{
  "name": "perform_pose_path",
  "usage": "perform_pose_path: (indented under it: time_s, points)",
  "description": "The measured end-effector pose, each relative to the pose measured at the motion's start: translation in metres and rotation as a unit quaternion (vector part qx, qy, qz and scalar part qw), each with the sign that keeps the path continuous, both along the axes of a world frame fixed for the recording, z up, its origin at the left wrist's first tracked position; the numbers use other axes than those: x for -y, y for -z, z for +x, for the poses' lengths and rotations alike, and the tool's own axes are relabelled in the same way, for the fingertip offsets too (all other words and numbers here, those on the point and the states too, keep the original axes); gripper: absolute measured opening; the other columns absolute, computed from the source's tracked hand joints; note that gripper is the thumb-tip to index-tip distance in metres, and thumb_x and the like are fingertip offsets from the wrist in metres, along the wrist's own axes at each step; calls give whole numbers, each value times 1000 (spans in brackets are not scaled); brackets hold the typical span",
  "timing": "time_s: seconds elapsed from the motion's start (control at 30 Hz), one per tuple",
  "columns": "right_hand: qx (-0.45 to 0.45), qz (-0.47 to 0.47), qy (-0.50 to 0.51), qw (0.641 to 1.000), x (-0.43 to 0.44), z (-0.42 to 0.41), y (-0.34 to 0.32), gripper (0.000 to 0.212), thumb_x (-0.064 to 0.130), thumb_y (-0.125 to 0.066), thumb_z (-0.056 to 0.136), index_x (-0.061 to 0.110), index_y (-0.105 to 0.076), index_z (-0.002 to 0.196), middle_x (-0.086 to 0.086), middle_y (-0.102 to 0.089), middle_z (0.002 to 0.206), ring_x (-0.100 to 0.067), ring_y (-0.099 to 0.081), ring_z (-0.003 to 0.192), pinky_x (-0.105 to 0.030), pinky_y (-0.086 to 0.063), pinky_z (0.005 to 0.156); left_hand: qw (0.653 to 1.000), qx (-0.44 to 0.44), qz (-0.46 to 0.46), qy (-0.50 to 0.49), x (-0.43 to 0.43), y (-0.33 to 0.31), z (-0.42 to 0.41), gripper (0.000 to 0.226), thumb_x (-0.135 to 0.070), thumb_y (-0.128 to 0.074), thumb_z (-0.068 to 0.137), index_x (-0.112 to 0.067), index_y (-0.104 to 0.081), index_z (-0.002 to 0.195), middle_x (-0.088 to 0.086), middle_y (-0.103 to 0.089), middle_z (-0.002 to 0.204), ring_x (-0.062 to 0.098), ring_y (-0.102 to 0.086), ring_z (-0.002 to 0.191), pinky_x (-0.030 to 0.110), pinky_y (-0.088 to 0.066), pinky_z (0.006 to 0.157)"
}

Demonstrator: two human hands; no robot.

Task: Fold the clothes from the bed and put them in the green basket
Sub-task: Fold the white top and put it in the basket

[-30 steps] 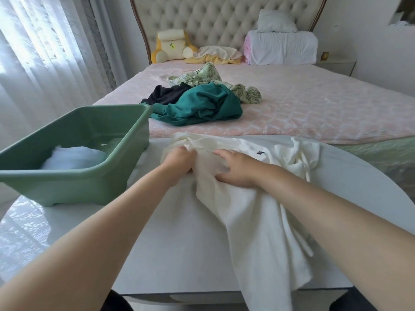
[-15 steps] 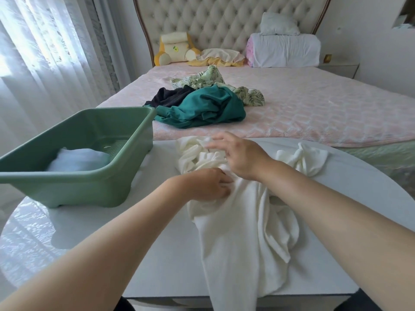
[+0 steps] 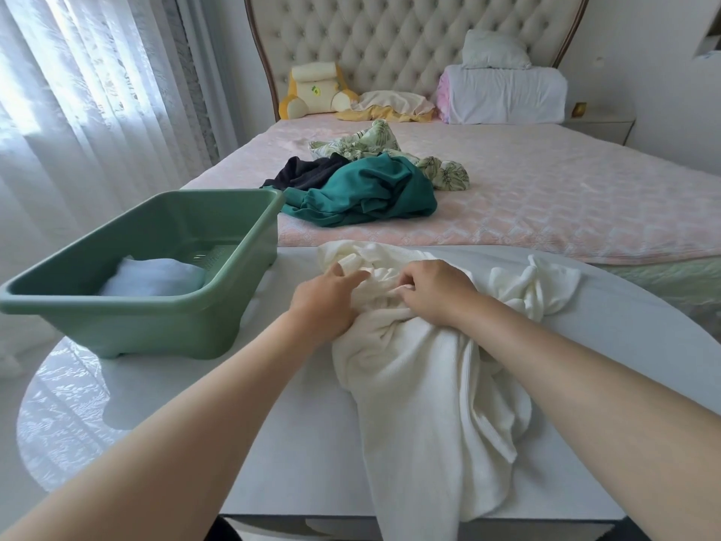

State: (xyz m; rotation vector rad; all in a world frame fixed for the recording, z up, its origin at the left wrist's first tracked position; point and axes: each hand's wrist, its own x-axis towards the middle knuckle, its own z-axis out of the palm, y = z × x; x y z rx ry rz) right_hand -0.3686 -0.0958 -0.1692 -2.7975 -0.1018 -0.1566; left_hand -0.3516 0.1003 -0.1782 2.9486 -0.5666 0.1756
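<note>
A cream white garment lies bunched on the white table, its lower end hanging over the near edge. My left hand rests on its upper left part, fingers pinching a fold. My right hand grips the cloth just to the right, fingers curled into it. The green basket stands on the table's left side with a folded white piece inside. On the pink bed beyond lie a teal garment, a black one and a leaf-print one.
A plush toy, a crumpled yellow-cream cloth and stacked pillows sit against the tufted headboard. Sheer curtains hang at the left. A nightstand stands at the bed's far right.
Both hands have shifted along the garment's top: the left moved up and left, the right came down beside it, and the cloth has gathered into a tighter bunch.
</note>
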Motion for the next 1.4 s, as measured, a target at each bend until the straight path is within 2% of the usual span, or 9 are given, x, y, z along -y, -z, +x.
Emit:
perform_pose_path:
  time_s: [0.17, 0.33, 0.43, 0.57, 0.7, 0.9, 1.03, 1.13, 1.4]
  points:
    - [23, 49, 17, 998, 6, 5, -4, 9, 28, -47, 95, 26, -55, 92, 8, -55, 102, -19, -56, 91, -33, -43, 72, 992, 40, 50, -109, 6, -3, 19, 25, -25, -47, 98, -20, -62, 118, 2, -68, 107, 26, -64, 96, 30, -42, 67]
    - [113, 26, 60, 992, 12, 13, -4, 15, 26, -45, 96, 19, -58, 97, 5, -52, 105, -20, -56, 85, -32, -39, 64, 945, 49, -313, -80, 7, -21, 46, 35, -14, -42, 100, -24, -44, 134, 4, -61, 127, 23, -61, 104, 33, -47, 76]
    - [103, -22, 141, 984, 24, 20, -1, 16, 21, -46, 96, 15, -58, 105, -2, -58, 109, -23, -58, 86, -32, -40, 64, 901, -29, -431, 33, 16, -23, 48, 67, 4, -41, 98, -31, -22, 152, 0, -39, 149, 15, -56, 119, 11, -44, 79]
    - [-32, -141, 204, 968, 34, 19, 1, 30, 9, -56, 90, 11, -56, 120, -9, -52, 121, -26, -56, 89, -33, -42, 65, 951, -98, -290, 54, 17, -10, 37, 39, -1, -50, 92, -24, -45, 123, -2, -58, 119, 19, -63, 97, 24, -49, 73]
    - [128, -50, -15, 990, 22, 15, -1, 32, -5, -51, 83, 15, -59, 107, -2, -51, 115, -19, -50, 92, -31, -41, 73, 967, -216, -102, 86, 15, 0, 26, 19, -21, -59, 90, -30, -69, 103, -17, -61, 97, 10, -59, 91, 20, -42, 76]
    - [-154, 23, -92, 984, -7, 2, -10, 25, 47, -65, 90, 29, -73, 106, 13, -66, 101, -8, -61, 97, -25, -49, 86, 964, -209, -123, 106, 10, 0, 20, 26, -25, -64, 87, -44, -70, 104, -10, -64, 110, 8, -62, 102, 26, -49, 92]
    - [-135, 2, -94, 986, 4, -2, -13, 12, 27, -67, 90, 27, -79, 93, 18, -70, 91, -4, -64, 93, -21, -52, 81, 972, -173, -117, 104, 3, 8, 12, 28, -21, -71, 84, -32, -67, 109, -5, -56, 115, 12, -62, 101, 29, -49, 93]
    - [-66, 127, -70, 987, 6, -4, -19, 10, 23, -65, 94, 27, -72, 89, 13, -69, 93, -6, -61, 90, -20, -46, 76, 968, -172, -153, 98, 3, 10, 3, 35, -22, -71, 82, -26, -56, 113, -2, -53, 117, 15, -62, 95, 28, -50, 87]
    - [62, 350, -39, 934, 8, -16, -35, 12, 17, -53, 103, 19, -63, 96, 9, -64, 90, -4, -58, 82, -20, -43, 74, 825, -270, -487, 92, 16, -25, -17, 6, -20, -73, 87, -21, -74, 93, 0, -72, 103, 17, -68, 98, 39, -57, 94]
